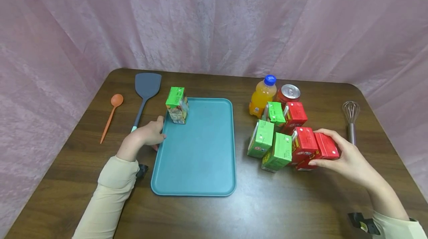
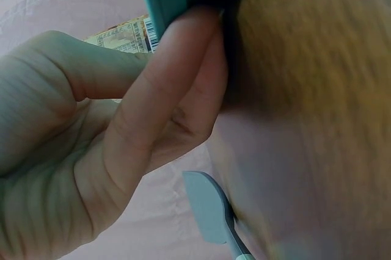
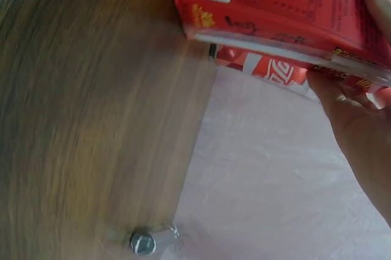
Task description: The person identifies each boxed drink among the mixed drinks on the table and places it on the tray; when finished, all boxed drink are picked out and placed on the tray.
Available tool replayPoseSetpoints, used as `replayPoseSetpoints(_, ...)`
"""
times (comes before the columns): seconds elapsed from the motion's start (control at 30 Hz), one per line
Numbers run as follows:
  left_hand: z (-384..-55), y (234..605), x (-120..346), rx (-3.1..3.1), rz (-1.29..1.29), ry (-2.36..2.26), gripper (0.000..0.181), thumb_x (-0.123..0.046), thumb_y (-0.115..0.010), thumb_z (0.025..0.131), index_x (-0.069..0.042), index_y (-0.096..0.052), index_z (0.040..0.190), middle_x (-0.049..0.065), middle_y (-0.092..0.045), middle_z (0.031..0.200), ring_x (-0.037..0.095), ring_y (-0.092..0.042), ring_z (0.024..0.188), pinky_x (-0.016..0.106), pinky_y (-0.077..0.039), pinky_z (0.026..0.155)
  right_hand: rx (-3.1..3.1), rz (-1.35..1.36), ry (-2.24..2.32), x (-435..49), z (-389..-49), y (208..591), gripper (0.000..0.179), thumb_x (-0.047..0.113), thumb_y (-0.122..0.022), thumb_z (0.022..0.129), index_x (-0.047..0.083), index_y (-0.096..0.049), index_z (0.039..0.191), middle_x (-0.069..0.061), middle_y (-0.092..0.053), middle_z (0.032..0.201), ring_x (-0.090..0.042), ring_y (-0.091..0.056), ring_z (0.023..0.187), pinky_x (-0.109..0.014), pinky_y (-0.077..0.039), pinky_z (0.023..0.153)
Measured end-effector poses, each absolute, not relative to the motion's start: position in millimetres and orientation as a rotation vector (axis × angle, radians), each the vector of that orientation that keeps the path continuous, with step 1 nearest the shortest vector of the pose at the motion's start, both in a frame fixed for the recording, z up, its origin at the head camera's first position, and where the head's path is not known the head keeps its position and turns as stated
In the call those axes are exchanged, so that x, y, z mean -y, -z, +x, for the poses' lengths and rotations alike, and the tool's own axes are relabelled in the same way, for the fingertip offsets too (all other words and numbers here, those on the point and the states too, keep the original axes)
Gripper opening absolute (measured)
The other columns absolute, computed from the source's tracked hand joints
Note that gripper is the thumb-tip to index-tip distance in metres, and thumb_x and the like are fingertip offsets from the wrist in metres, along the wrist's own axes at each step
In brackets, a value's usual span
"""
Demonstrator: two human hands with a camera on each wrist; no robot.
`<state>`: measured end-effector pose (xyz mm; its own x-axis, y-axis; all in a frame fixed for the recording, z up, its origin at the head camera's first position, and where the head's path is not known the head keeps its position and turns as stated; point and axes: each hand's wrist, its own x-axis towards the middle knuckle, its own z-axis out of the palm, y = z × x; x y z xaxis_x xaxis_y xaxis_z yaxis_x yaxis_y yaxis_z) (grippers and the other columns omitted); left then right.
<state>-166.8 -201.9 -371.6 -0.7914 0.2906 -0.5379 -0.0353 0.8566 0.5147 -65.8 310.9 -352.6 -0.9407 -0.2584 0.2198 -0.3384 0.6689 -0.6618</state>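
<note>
My left hand (image 1: 147,134) grips the left rim of a teal tray (image 1: 200,153), its fingertips curled against the edge in the left wrist view. On the tray's far left corner stands a green-topped drink carton (image 1: 178,107). With thumb and fingers on opposite sides, my right hand (image 1: 349,159) holds a red drink carton (image 1: 327,145), whose barcode end shows in the right wrist view. Directly left of it is another red carton (image 1: 303,140), with a third red carton (image 1: 295,114) behind. Three green cartons (image 1: 262,136) stand left of the red ones.
Behind the cartons are an orange juice bottle (image 1: 262,97) with a blue cap and a red can (image 1: 289,94). A whisk (image 1: 351,120) lies at the right. On the left lie a grey spatula (image 1: 147,86) and an orange spoon (image 1: 115,101). A pink curtain (image 1: 214,19) hangs behind the table.
</note>
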Motion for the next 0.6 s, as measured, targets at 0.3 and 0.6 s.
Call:
replayPoseSetpoints(0.3, -166.9, 371.7, 201.8, -2.401, 0.182, -0.673, 0.068, -0.006, -0.042, 0.097, 0.014, 0.006, 0.141, 0.038, -0.051, 0.112, 0.021, -0.061, 0.053, 0.031, -0.051, 0.057, 2.753, 0.496, -1.205, -311.1, -66.0, 355.1, 0.079, -0.003, -0.086, 0.057, 0.004, -0.048, 0.126, 0.021, -0.056, 0.103, 0.003, -0.058, 0.082, -0.011, -0.046, 0.068)
replayPoseSetpoints(0.6, -167.4, 372.7, 202.4, -2.402, 0.200, -0.669, 0.071, -0.005, -0.041, 0.097, 0.015, 0.011, 0.140, 0.031, -0.059, 0.097, 0.022, -0.062, 0.052, 0.031, -0.051, 0.058, 2.797, 0.465, -1.288, -311.8, -66.5, 354.0, 0.078, -0.002, -0.084, 0.062, 0.005, -0.044, 0.128, 0.017, -0.056, 0.105, 0.001, -0.058, 0.084, -0.014, -0.048, 0.068)
